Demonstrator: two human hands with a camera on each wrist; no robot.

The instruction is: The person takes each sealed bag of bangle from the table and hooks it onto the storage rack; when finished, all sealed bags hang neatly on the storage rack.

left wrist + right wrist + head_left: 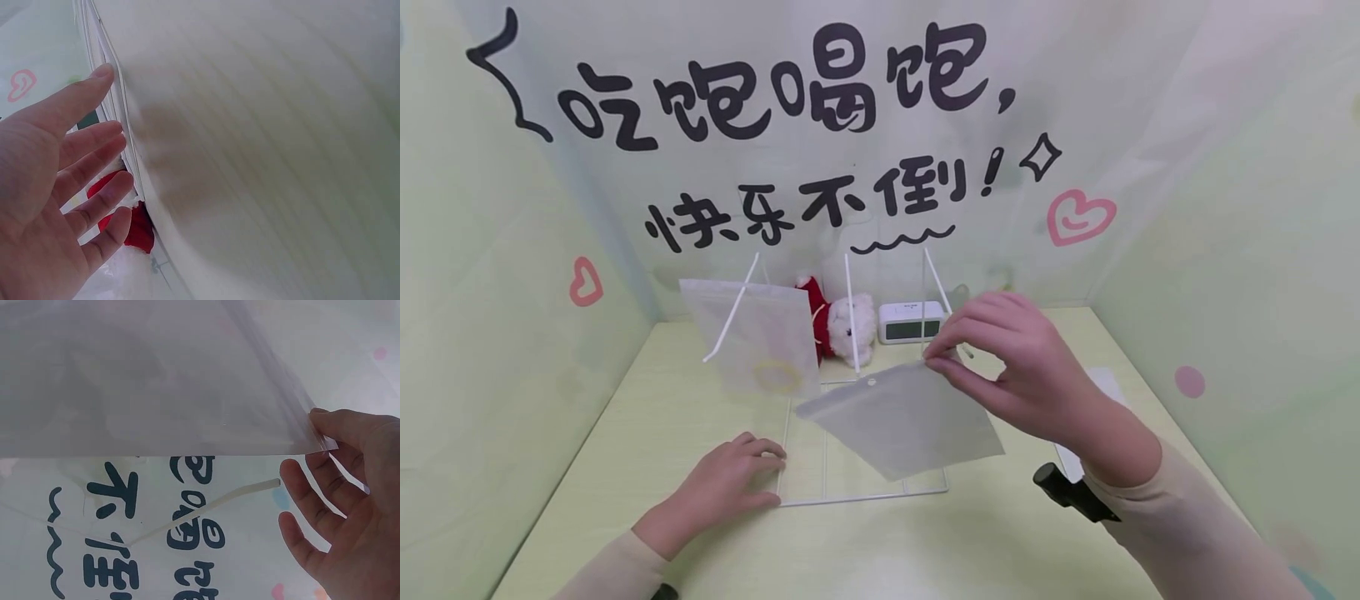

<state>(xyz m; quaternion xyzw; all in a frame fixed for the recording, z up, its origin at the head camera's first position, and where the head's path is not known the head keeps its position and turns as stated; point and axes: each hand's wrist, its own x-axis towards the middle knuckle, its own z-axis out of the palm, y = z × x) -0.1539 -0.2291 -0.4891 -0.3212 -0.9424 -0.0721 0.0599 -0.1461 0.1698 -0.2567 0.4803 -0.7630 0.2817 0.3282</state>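
My right hand [1022, 367] pinches the top corner of a frosted zip bag [902, 425] between thumb and fingertips. The bag hangs tilted over the base of a white wire rack [865, 500], and a small hole shows near its top edge. In the right wrist view, a rack prong [212, 503] ends just short of the fingers. A second frosted bag [775, 333] hangs at the rack's left prong. My left hand [718, 483] rests low on the table with its fingertips at the left side of the rack base; the left wrist view shows its fingers [94, 169] spread and relaxed.
Behind the rack lie a white plush toy in red [852, 327] and a white digital clock [910, 333]. A flat white object [1105, 383] is partly hidden by the right forearm. Printed cloth walls enclose the table [647, 417] at the back and sides.
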